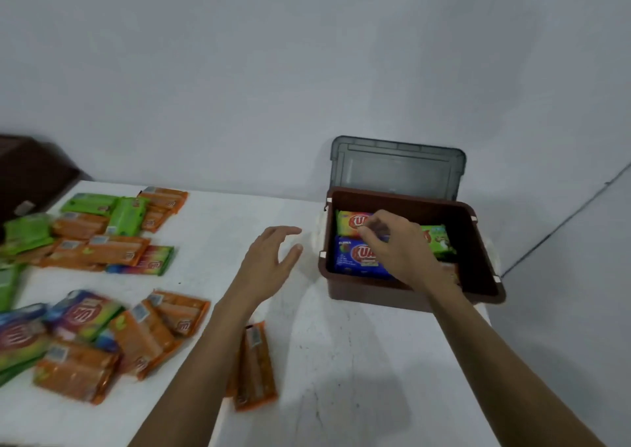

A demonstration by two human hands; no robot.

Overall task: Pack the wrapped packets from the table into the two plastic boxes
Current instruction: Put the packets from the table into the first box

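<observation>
**Brown plastic box** [409,196]: rectangular and smooth-walled, sitting on the white table [341,344]. Small white clips are showing along its rim.

**Grey lid** [397,170]: translucent and ribbed, with rounded corners. It is standing upright behind the box's far rim, and its lower edge is hidden by the box.

**Contents of the box, partly hidden:**
- A blue packet [355,258] is lying flat against the box's left wall.
- A yellow-green packet [351,223] is lying beyond it, toward the far wall.
- A green packet [438,241] is lying tilted toward the right wall.
- All three are glossy printed wrappers. The red lettering on two of them is being cut short by the hand.
- A sliver of orange is showing under the wrist. I cannot tell what it belongs to.

**Right hand** [396,245]: reaching down into the box and covering the middle of the contents. The fingers are bent, with the tips gathered close to the thumb at the yellow-green packet's edge. I cannot tell whether they are pinching the wrapper or only touching it.

**Left hand** [269,258]: hovering over the table just left of the box. The fingers are apart and gently curved, holding nothing.

**Orange packet** [256,368]: long and flat, lying left of the box and nearer the viewer. The left forearm is partly hiding it.

**Loose packets** [116,252]: lying well left of the box in orange, green and blue-and-rainbow wrappers. They are overlapping in heaps and blurred, and the leftmost are cut off by the frame edge.

**Dark brown object** [30,173]: sitting far left of the box, past the table's edge. It is cut off and too dim to identify.
</observation>
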